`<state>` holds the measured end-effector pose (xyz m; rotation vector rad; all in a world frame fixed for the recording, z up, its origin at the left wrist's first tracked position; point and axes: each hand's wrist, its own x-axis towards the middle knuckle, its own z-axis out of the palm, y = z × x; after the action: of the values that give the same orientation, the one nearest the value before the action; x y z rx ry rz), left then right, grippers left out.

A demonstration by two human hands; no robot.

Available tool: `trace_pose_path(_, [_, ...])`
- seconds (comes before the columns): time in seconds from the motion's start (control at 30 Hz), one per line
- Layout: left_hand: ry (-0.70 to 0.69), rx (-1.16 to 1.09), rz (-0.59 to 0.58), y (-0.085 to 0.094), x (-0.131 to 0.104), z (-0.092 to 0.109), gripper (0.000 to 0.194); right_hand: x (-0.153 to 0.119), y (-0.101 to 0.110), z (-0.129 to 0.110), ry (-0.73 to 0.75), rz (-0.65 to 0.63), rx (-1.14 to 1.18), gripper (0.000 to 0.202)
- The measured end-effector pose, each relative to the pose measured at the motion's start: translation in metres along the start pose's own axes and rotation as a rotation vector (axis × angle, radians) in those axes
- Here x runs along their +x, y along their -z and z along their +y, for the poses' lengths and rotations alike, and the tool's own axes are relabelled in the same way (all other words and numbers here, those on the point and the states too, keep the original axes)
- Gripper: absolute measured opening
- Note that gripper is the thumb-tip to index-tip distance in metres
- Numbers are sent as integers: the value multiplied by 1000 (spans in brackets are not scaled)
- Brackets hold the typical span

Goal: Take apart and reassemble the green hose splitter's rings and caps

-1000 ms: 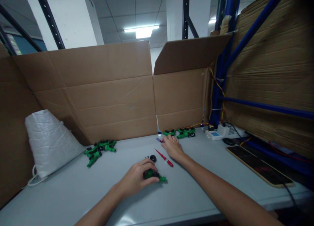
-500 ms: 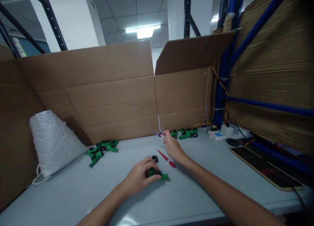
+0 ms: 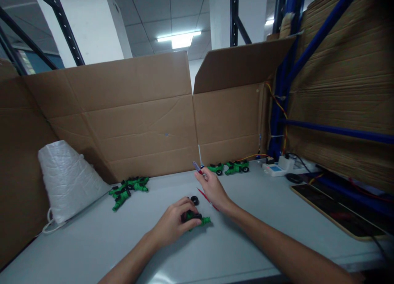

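My left hand (image 3: 177, 219) is closed around a green and black toy vehicle (image 3: 205, 221) low over the table, hiding much of it. A loose black wheel (image 3: 194, 200) lies just beyond those fingers. In my right hand (image 3: 214, 187), fingers are pinched on a small screwdriver (image 3: 197, 166) with a translucent purple and red handle; its tip is hidden. Below that hand lies a red screwdriver (image 3: 201, 192), partly covered by the palm and wrist.
At the back right, green toy vehicles with wheels (image 3: 236, 167) stand by the cardboard wall (image 3: 138, 124). More green toy pieces (image 3: 129, 188) lie left, near a white wrapped bundle (image 3: 69, 183). A power strip (image 3: 273, 169) and phone-like panel (image 3: 335, 210) are on the right.
My right hand has drawn back toward me with the screwdriver, which now points more upright, and covers part of the red screwdriver. My left hand has stayed nearly still.
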<state>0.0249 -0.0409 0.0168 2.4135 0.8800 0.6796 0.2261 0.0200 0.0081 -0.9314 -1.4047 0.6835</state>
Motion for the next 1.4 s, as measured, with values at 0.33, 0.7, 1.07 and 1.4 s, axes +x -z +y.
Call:
trace_pose_path(0.33, [-18,30,21,-3,-3,3,22,-11,-7,-29,-340,-252,689,45])
trace_pose_path(0.7, [-25,60,38,-3,-2,-2,22,-15,-4,-39,-320,-375,742,34])
trace_pose_path(1.07, [-12,71,59,-2,-3,-3,21,-22,-4,-50,-378,-531,787,41])
trace_pose_path(1.4, [8,51,58,-1,-1,-2,23,-27,-17,-33,-336,-533,648,52])
